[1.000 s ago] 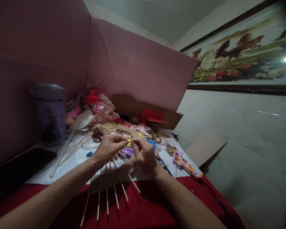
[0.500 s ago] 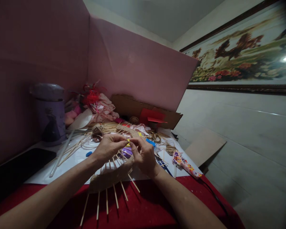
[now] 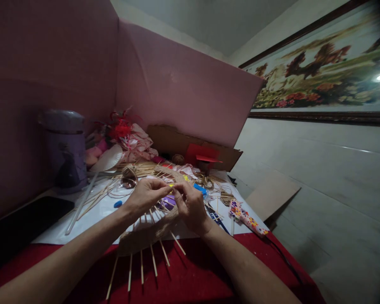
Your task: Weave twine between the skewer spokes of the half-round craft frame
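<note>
Just left of the frame's centre, the left hand (image 3: 144, 197) and the right hand (image 3: 190, 206) meet fingertip to fingertip, both pinched on a thin jute strand (image 3: 172, 186) at the top of a woven disc of twine and bamboo skewers (image 3: 147, 236). The disc lies under the hands, half on the white sheet (image 3: 104, 209) and half on the red cloth (image 3: 190, 274), its bare skewer ends fanning toward the lower edge of the frame. Right of the right hand lies a flower-patterned glue gun (image 3: 247, 218), its cord running off to the lower right. At left stands a purple lidded jug (image 3: 65, 147), with a dark phone (image 3: 28, 221) below it. Behind, a heap of pink and red ribbon (image 3: 129, 137) and a cardboard box (image 3: 193, 150) sit against the pink board (image 3: 183, 84)
</note>
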### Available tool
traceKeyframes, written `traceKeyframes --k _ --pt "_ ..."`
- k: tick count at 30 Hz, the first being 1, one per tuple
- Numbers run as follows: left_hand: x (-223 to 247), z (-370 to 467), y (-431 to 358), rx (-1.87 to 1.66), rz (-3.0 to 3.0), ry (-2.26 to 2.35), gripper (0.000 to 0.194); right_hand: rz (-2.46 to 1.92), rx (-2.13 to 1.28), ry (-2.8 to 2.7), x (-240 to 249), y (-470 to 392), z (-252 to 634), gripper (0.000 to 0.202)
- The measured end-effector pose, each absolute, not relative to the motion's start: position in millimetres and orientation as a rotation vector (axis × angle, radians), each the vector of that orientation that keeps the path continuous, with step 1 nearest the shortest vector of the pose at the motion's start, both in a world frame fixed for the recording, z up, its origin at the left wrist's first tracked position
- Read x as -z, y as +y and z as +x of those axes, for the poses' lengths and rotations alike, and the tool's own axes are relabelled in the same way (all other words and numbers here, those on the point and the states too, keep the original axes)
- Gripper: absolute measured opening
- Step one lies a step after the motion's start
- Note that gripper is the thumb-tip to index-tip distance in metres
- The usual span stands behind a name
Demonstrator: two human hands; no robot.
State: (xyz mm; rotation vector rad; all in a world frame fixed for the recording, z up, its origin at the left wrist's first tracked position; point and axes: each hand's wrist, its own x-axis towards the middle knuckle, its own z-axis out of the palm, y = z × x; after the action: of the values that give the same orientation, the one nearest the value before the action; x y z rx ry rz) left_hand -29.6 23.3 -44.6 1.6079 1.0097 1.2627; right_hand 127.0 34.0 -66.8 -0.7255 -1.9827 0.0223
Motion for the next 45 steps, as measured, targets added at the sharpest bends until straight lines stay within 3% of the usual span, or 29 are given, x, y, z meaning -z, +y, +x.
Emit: traceKeyframes --k 24,45 --pt "41.6 -29.6 21.3 -1.305 1.666 1.043 0.026 -0.775 -0.208 -1.905 60.0 32.4 127.4 0.017" --pt "44.1 -29.4 21.7 -1.317 1.774 0.952 0.020 -0.636 -0.063 -2.008 60.7 30.7 127.3 0.021"
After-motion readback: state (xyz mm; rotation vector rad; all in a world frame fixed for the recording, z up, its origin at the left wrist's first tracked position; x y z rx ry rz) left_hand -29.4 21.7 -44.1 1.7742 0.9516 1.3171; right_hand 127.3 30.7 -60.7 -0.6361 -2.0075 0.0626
